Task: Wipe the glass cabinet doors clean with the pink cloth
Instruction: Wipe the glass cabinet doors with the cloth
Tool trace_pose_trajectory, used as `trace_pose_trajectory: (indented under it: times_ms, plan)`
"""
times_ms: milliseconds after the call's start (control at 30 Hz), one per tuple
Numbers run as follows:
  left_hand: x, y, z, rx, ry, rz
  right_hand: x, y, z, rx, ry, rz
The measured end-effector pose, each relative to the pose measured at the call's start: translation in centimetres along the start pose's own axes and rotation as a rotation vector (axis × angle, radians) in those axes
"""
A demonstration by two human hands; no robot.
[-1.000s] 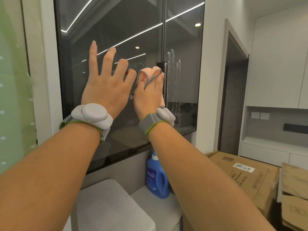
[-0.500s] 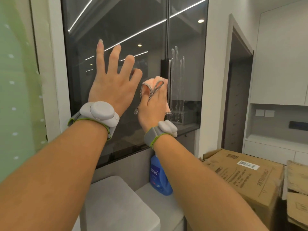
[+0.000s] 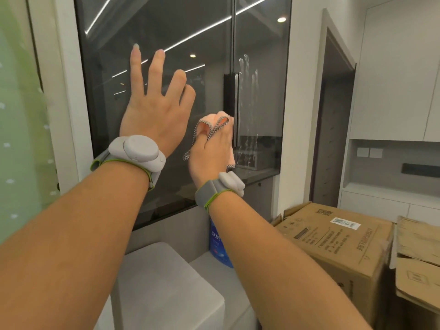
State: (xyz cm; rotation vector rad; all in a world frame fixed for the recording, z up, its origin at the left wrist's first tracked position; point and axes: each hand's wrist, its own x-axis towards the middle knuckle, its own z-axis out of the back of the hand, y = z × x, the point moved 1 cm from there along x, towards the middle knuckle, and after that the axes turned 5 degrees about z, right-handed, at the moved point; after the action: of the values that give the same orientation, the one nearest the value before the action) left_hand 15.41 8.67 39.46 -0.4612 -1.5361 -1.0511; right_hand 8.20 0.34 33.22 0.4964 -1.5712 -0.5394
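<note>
Two dark glass cabinet doors face me: the left door (image 3: 166, 32) and the right door (image 3: 262, 91), which carries smeared hand marks. A dark vertical handle (image 3: 229, 108) runs along their meeting edge. My left hand (image 3: 154, 110) lies flat on the left door with fingers spread. My right hand (image 3: 212, 153) grips the pink cloth (image 3: 215, 120), which has a grey checked trim, and presses it on the left door's lower right part beside the handle. Both wrists wear grey bands.
A blue detergent bottle (image 3: 217, 248) stands below the doors on a white surface (image 3: 166, 282). Cardboard boxes (image 3: 338, 241) sit at the right. A dark doorway (image 3: 333, 115) and white cabinets lie beyond. A green frosted panel (image 3: 21, 115) fills the left edge.
My right hand has slid the cloth down the glass, from level with the handle's top to its lower part. The left hand has stayed on the glass.
</note>
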Motion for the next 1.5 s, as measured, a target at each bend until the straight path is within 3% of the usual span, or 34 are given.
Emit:
trace_pose_trajectory:
  times_ms: [167, 333, 533, 733, 967, 1133, 1200, 1333, 1500]
  plan:
    - [0.2, -0.2, 0.0, -0.027, 0.018, 0.001, 3.8, 1.5, 0.7, -0.054, 0.130, 0.273]
    - [0.0, 0.0, -0.3, -0.045, -0.006, 0.004, 4.0, 1.3, -0.4, 0.012, -0.026, 0.104]
    - [0.0, -0.1, -0.2, -0.013, 0.002, -0.029, -1.2, -2.2, 0.1, -0.040, 0.001, 0.031]
    - [0.0, -0.1, -0.1, -0.014, 0.013, -0.007, 3.7, 0.9, 0.5, -0.050, 0.159, 0.314]
    - [-0.1, -0.1, -0.2, 0.028, 0.021, -0.010, 2.7, -0.7, -0.3, -0.008, 0.017, 0.114]
    - [-0.2, -0.3, 0.4, 0.076, 0.055, -0.041, -1.4, -3.2, 0.4, -0.041, 0.075, 0.035]
    - [-0.2, -0.2, 0.6, 0.067, 0.073, -0.049, -1.7, -3.0, 1.0, -0.026, 0.114, 0.065]
    - [-0.1, -0.5, 0.8, 0.035, 0.054, -0.068, 1.2, -0.8, 0.6, -0.051, 0.198, 0.316]
    - [-0.5, -0.6, 0.6, 0.040, 0.008, -0.111, 0.5, -2.1, -0.1, -0.003, 0.083, 0.117]
